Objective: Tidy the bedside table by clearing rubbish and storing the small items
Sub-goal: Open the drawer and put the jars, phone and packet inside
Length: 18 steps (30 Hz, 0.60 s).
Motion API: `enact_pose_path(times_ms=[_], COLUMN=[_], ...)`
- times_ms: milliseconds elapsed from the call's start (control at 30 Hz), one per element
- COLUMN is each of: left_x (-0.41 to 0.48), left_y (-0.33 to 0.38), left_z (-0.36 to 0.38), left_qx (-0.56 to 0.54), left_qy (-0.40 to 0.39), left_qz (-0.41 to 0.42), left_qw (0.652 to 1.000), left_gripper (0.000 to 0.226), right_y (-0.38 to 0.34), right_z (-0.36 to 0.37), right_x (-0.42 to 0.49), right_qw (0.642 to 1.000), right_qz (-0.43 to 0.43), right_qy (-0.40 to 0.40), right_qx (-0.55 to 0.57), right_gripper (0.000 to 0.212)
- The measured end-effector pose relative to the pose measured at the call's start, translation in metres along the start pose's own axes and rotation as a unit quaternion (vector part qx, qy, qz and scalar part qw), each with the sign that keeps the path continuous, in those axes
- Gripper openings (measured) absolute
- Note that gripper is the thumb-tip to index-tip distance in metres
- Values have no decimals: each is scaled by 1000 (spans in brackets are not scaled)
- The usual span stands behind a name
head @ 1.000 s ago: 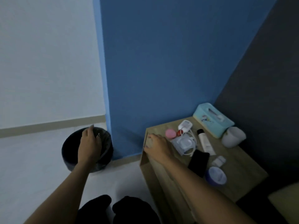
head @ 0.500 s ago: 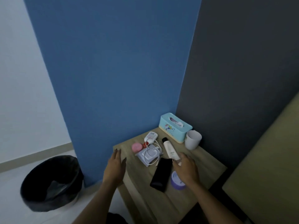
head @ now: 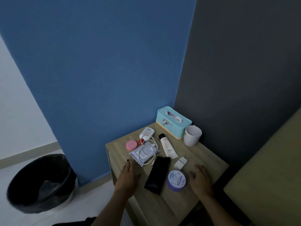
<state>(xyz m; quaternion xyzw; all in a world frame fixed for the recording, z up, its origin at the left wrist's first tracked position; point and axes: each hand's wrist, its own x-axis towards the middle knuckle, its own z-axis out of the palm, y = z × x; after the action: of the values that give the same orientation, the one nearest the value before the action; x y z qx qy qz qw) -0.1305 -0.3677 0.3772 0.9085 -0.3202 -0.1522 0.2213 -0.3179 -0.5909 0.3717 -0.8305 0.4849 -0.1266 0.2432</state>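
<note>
Bare left hand (head: 128, 178) flat and spread over the near-left part of the wooden counter (head: 164, 207), holding nothing. Bare right hand (head: 201, 181) spread low over the near-right part, fingers loosely apart, also holding nothing. Between the two, lying on the counter: black phone (head: 157, 174) and, just right of it, lilac round tin (head: 177, 180). Just beyond the tin, white plug adapter (head: 180, 162). Further back, white tube (head: 167, 146), and left of it white cable (head: 147, 150) coiled over grey packet (head: 136, 154). Pink round case (head: 131, 145) and white charger (head: 146, 134) behind those. At the back corner, teal tissue box (head: 173, 122) with white mug (head: 192, 135) touching its right end. Black bin (head: 40, 183) on the floor, well left of the counter
</note>
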Motion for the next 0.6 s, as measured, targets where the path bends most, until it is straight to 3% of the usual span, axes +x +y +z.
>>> enact_pose_path(times_ms=[300, 600], left_x=[3, -3], left_y=[1, -6], left_z=[10, 12], left_qx=[70, 16], left_qy=[22, 23], left_qz=[33, 6], left_qw=[997, 1000], left_gripper=[60, 54], right_y=[5, 9], right_z=[12, 20], right_x=[-3, -3], right_qw=[1000, 995], right_qz=[-19, -26], right_qy=[-2, 0], right_qx=[-25, -94], right_gripper=[48, 49])
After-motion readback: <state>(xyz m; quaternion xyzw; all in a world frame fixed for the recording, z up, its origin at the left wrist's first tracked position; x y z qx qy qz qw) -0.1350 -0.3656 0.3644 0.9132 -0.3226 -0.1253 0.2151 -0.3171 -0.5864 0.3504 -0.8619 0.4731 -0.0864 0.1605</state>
